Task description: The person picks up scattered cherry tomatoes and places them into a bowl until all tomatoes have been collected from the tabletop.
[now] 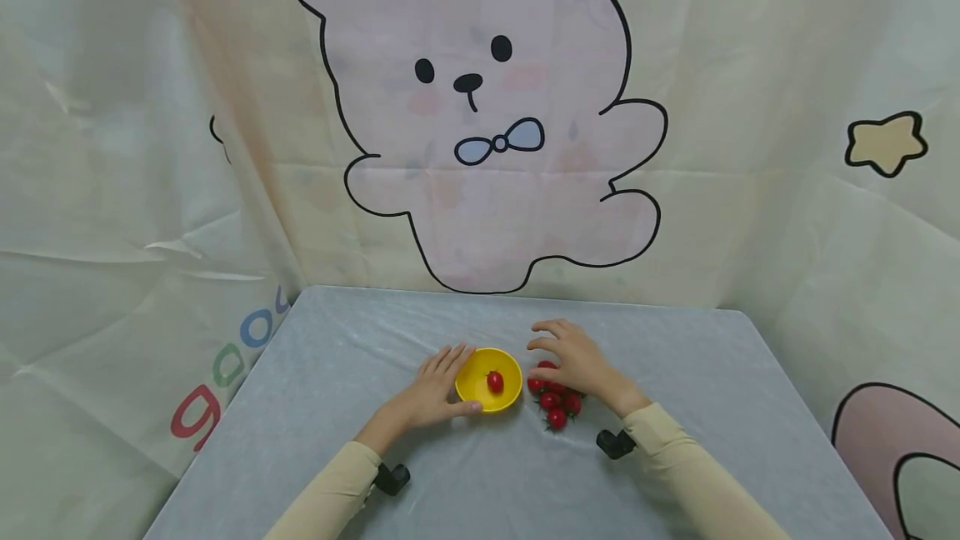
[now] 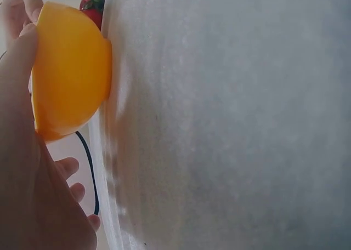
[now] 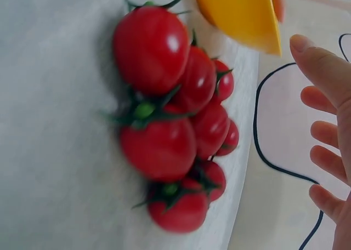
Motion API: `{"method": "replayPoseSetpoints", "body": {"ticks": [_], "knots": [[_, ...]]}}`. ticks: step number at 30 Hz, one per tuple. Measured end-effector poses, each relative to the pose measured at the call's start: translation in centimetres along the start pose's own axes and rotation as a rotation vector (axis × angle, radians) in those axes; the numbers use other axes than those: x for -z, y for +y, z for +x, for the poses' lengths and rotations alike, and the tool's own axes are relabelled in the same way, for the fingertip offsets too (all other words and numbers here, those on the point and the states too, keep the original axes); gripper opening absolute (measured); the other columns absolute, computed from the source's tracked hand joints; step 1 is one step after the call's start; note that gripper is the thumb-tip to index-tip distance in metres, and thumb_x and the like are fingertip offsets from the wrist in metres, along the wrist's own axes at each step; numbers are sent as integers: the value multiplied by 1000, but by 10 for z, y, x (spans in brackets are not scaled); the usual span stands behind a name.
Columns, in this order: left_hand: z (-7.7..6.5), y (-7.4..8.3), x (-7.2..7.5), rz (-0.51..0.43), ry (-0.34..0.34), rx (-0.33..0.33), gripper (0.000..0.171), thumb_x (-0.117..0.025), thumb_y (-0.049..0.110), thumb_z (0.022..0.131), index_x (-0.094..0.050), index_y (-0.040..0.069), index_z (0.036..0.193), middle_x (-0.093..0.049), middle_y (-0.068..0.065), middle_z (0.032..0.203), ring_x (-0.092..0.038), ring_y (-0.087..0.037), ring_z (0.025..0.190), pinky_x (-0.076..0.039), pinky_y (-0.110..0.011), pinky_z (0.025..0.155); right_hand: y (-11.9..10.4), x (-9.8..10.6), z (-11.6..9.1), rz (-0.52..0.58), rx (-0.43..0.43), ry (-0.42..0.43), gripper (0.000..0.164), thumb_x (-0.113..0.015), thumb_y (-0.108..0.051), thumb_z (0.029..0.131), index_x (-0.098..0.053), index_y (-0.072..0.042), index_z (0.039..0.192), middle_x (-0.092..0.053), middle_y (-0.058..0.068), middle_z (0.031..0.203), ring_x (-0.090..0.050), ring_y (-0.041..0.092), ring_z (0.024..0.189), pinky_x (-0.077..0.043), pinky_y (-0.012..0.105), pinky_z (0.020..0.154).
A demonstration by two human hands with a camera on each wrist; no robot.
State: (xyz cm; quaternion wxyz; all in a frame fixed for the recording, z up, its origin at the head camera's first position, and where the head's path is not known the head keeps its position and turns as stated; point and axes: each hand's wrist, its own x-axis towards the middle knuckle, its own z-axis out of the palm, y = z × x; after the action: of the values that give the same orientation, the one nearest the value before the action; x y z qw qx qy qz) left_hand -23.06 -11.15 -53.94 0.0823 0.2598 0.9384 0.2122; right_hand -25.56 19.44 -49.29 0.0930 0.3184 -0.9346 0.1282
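Note:
A yellow bowl (image 1: 467, 397) stands on the table, with one cherry tomato (image 1: 495, 382) inside. My left hand (image 1: 429, 397) rests against its left side, thumb at the near rim and extended fingers along the far left rim. In the left wrist view the bowl (image 2: 71, 74) has its base on the cloth, and several left fingertips (image 2: 77, 192) stand clear of it. Above a cluster of cherry tomatoes (image 1: 552, 401), right of the bowl, hovers my right hand (image 1: 577, 361), holding nothing. The right wrist view shows its spread fingers (image 3: 326, 161) apart from the green-stemmed tomatoes (image 3: 159, 151).
A pale grey cloth (image 1: 480, 490) covers the table. Behind it hangs a curtain (image 1: 480, 215) with a cartoon bear, and more printed curtain stands at both sides. Black wrist mounts (image 1: 392, 479) show under the sleeves.

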Motion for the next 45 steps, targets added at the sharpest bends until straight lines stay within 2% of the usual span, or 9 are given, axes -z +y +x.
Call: {"method": "replayPoseSetpoints", "body": {"ticks": [5, 14, 18, 32, 39, 45], "knots": [[0, 0, 0, -14, 0, 3, 100, -52, 76, 85, -11, 24, 160, -15, -5, 168, -13, -36, 154, -12, -63, 122, 8, 0, -11, 9, -29, -3, 47, -79, -48, 79, -73, -18, 114, -61, 7, 135, -52, 30, 127, -43, 58, 108], [1, 3, 0, -6, -6, 33, 100, -50, 78, 84, -12, 27, 160, -15, -2, 168, -13, -34, 155, -12, -62, 123, 22, -2, -30, 11, -28, 48, 42, -82, -45, 77, -75, -19, 109, -64, 8, 129, -56, 29, 120, -47, 57, 102], [0, 3, 0, -12, -8, 34, 100, -50, 78, 84, -12, 27, 160, -15, -2, 168, -12, -34, 155, -11, -62, 123, 27, -4, -35, 14, -19, 44, 40, -82, -44, 77, -75, -20, 108, -65, 8, 127, -57, 29, 118, -49, 56, 98], [2, 2, -2, -14, -8, 31, 99, -51, 78, 84, -13, 27, 160, -17, -3, 168, -13, -34, 155, -11, -62, 123, 27, -8, -41, 20, 2, 9, 36, -82, -41, 78, -75, -21, 107, -65, 9, 128, -57, 29, 116, -48, 56, 98], [3, 2, -2, -16, -6, 25, 99, -51, 77, 84, -12, 27, 160, -16, -2, 168, -13, -34, 155, -11, -63, 123, 28, -13, -44, 47, -29, -32, 33, -82, -43, 78, -75, -26, 106, -63, 7, 131, -56, 27, 120, -46, 55, 104], [3, 3, -3, -14, -5, 25, 99, -51, 77, 84, -12, 27, 160, -16, -1, 168, -13, -34, 155, -11, -62, 123, 27, -14, -43, 39, -27, -35, 32, -83, -41, 78, -75, -25, 105, -63, 8, 131, -56, 29, 120, -46, 56, 103]]}}
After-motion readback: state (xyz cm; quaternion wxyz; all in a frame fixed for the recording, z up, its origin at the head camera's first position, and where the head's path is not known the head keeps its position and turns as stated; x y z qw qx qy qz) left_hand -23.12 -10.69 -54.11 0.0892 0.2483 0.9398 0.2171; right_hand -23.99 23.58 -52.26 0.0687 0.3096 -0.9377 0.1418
